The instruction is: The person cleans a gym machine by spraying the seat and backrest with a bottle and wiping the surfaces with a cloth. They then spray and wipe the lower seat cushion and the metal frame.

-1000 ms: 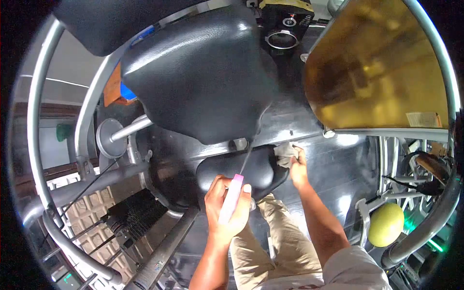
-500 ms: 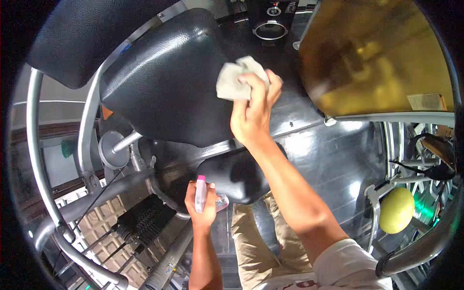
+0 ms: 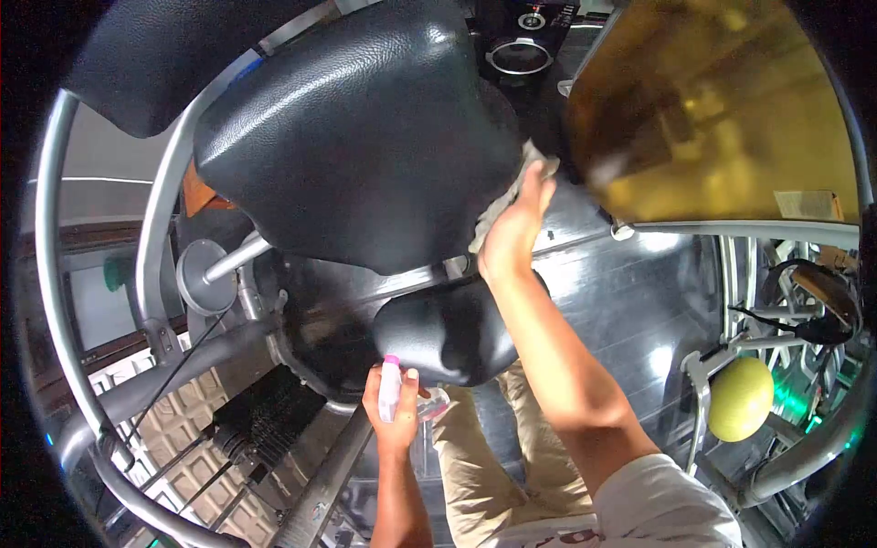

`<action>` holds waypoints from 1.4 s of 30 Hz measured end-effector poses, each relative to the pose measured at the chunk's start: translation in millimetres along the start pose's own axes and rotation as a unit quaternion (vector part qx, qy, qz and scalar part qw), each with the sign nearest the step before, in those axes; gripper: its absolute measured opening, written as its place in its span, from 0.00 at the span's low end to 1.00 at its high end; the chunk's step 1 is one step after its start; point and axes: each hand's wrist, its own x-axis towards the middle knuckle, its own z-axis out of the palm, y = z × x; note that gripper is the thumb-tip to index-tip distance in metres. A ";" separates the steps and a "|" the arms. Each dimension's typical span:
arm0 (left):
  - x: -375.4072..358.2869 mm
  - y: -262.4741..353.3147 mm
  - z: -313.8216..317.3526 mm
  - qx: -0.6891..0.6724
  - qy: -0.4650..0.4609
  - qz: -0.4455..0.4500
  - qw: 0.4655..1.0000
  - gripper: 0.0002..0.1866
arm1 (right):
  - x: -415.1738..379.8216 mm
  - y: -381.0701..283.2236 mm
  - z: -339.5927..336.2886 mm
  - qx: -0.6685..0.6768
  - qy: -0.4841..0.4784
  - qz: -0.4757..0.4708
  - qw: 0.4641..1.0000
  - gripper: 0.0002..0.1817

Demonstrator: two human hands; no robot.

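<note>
A large black padded cushion point(image 3: 356, 155) with a leather-like cover fills the upper middle of the head view. My right hand point(image 3: 519, 228) presses a whitish cloth point(image 3: 501, 203) against the cushion's right side edge, with the cloth partly hidden under the palm and fingers. Lower down, my left hand point(image 3: 395, 411) is wrapped round a spray bottle point(image 3: 390, 388) with a pink nozzle tip and a clear body. The bottle is held in front of a smaller black pad point(image 3: 448, 333), beneath the big cushion.
Curved grey metal tubes point(image 3: 55, 247) frame the left side, near a black weight stack point(image 3: 260, 429). An amber translucent panel point(image 3: 713, 119) stands at the upper right. A yellow-green ball-like object point(image 3: 741, 399) sits at the right. Dark floor point(image 3: 630, 310) shows between.
My right hand has moved the cloth from above the cushion's face to its right edge. The left hand with the spray bottle has shifted slightly right and down.
</note>
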 end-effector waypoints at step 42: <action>42.0 21.7 -149.6 0.055 -0.104 0.027 0.993 0.08 | -112.9 186.1 -25.8 -0.419 -0.075 -0.360 0.830 0.21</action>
